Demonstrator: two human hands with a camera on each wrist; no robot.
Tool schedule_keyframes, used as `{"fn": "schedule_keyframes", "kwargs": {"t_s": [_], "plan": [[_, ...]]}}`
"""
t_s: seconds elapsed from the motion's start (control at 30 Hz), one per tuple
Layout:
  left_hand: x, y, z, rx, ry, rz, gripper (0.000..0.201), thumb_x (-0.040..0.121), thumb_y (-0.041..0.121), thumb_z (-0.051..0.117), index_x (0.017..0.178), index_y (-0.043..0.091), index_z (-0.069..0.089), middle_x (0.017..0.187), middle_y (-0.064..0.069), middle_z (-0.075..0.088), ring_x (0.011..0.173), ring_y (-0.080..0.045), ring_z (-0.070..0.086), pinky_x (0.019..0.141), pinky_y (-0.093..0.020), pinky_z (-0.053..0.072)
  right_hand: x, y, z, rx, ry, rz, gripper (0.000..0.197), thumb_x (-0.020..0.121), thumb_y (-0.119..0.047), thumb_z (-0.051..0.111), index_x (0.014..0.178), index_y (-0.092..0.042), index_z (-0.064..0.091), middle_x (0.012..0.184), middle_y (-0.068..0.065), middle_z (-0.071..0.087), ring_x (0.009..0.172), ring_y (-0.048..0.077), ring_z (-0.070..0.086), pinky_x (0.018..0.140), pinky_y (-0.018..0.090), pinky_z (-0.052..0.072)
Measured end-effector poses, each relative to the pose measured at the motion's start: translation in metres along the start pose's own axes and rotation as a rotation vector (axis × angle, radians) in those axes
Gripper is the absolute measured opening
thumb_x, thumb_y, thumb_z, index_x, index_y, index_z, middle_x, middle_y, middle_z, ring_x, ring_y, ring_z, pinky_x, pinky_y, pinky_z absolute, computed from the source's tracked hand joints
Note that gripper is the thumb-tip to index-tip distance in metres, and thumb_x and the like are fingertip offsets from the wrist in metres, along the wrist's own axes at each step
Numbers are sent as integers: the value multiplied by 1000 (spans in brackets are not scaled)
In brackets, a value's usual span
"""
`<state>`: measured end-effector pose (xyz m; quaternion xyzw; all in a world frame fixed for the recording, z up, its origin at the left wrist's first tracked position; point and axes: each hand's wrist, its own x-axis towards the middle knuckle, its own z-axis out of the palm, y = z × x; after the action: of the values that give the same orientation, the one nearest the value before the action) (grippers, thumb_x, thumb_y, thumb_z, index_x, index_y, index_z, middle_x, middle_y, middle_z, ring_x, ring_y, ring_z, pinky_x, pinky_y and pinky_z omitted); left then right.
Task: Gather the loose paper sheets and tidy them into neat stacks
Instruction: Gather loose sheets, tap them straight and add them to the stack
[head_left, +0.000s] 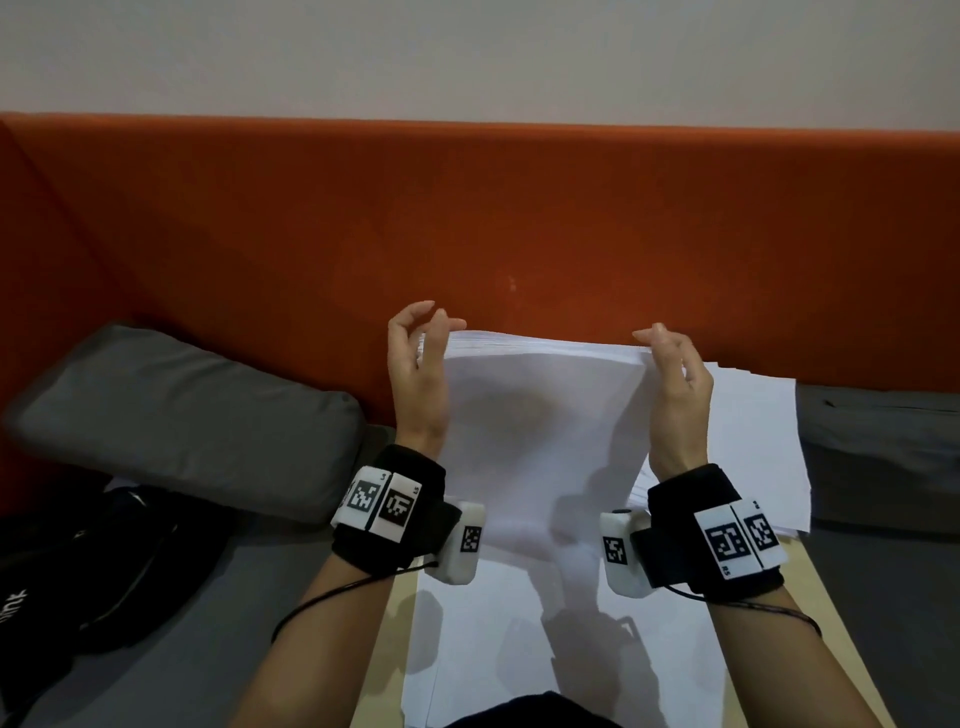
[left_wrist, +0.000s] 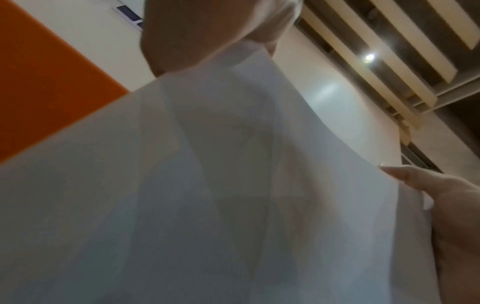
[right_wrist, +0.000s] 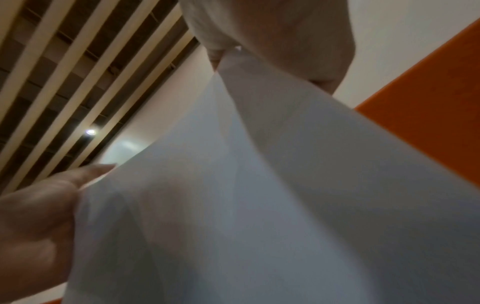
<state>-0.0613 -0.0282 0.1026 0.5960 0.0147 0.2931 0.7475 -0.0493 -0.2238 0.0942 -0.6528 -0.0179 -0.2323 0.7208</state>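
Observation:
I hold a thick stack of white paper (head_left: 540, 415) upright on its lower edge over the table. My left hand (head_left: 415, 358) grips the stack's upper left edge, fingers curled behind and thumb in front. At the upper right corner my right hand (head_left: 675, 364) pinches it the same way. In the left wrist view the sheet (left_wrist: 233, 185) fills the frame, with the left hand (left_wrist: 194, 30) at its top corner. The right wrist view shows the paper (right_wrist: 259, 205) pinched by the right hand (right_wrist: 272, 30). More loose sheets (head_left: 753, 441) lie flat behind the stack on the right, and others (head_left: 519, 649) lie near me.
The light wooden table (head_left: 831, 623) shows at its right and left rims. An orange sofa back (head_left: 467, 218) rises just behind the papers. A grey cushion (head_left: 182, 415) and a black bag (head_left: 78, 571) lie to the left; another grey cushion (head_left: 883, 457) sits to the right.

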Motion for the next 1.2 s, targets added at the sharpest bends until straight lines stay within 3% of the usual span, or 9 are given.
{"fn": "schedule_keyframes", "kwargs": {"t_s": [0.13, 0.27, 0.33, 0.43, 0.73, 0.9, 0.97, 1.07, 1.2], "plan": [[-18, -31, -24, 63, -147, -21, 71, 60, 75, 64, 116, 35, 43, 112, -2, 56, 102, -23, 59, 88, -40, 50, -9, 28, -19, 51, -218, 95, 77, 50, -76, 68, 101, -19, 58, 93, -4, 63, 80, 1, 63, 67, 15, 50], [-38, -61, -30, 181, -155, -215, 42, 77, 26, 75, 110, 30, 49, 104, 10, 62, 100, -12, 62, 93, -39, 51, -29, 68, -24, -101, -223, 375, 20, 76, -15, 75, 91, -11, 63, 98, 15, 67, 85, 25, 63, 61, 12, 53], [-40, -63, -27, 202, -133, -191, 33, 85, 5, 63, 108, 24, 50, 99, 6, 63, 95, -12, 63, 86, -33, 52, -33, 77, -22, -149, -175, 362, 21, 80, -8, 69, 100, -5, 64, 99, 13, 66, 91, 24, 62, 69, 15, 54], [-38, -54, -18, 211, -106, -115, 29, 88, 2, 58, 113, 15, 48, 96, 6, 61, 84, 2, 61, 71, -11, 50, -32, 69, -16, -135, -95, 280, 26, 82, -9, 68, 107, -2, 63, 95, 7, 66, 85, 20, 62, 70, 14, 52], [-50, -86, -37, 309, -220, -209, 31, 92, 6, 53, 120, 13, 41, 107, 2, 59, 95, -7, 59, 74, -6, 46, -46, 86, -24, -156, -154, 432, 23, 82, -9, 68, 104, -6, 61, 89, 4, 65, 84, 20, 62, 70, 16, 53], [-62, -131, -72, 743, -542, -551, 32, 94, 7, 50, 124, 4, 39, 117, -11, 53, 105, -21, 53, 80, -20, 48, -39, 101, -37, -262, -149, 466, 32, 88, -18, 62, 114, -1, 60, 103, 13, 63, 97, 26, 59, 85, 35, 47], [-64, -143, -84, 781, -550, -655, 37, 92, 5, 52, 127, 2, 41, 120, -10, 47, 109, -20, 48, 73, -13, 47, -31, 104, -48, -312, -140, 479, 32, 88, -17, 62, 114, 0, 60, 101, 15, 63, 92, 27, 58, 79, 34, 46], [-63, -156, -94, 946, -517, -630, 48, 90, 13, 58, 134, 8, 40, 136, -12, 41, 129, -24, 39, 101, -32, 42, -24, 111, -70, -365, -157, 565, 33, 88, -13, 62, 114, 7, 58, 94, 18, 60, 82, 26, 54, 67, 32, 44], [-62, -156, -89, 1001, -495, -689, 56, 89, 14, 59, 139, 5, 35, 141, -12, 39, 130, -27, 39, 106, -40, 39, -32, 127, -89, -482, -178, 717, 36, 89, -11, 60, 117, 9, 53, 86, 14, 56, 78, 26, 50, 70, 33, 39]]}}
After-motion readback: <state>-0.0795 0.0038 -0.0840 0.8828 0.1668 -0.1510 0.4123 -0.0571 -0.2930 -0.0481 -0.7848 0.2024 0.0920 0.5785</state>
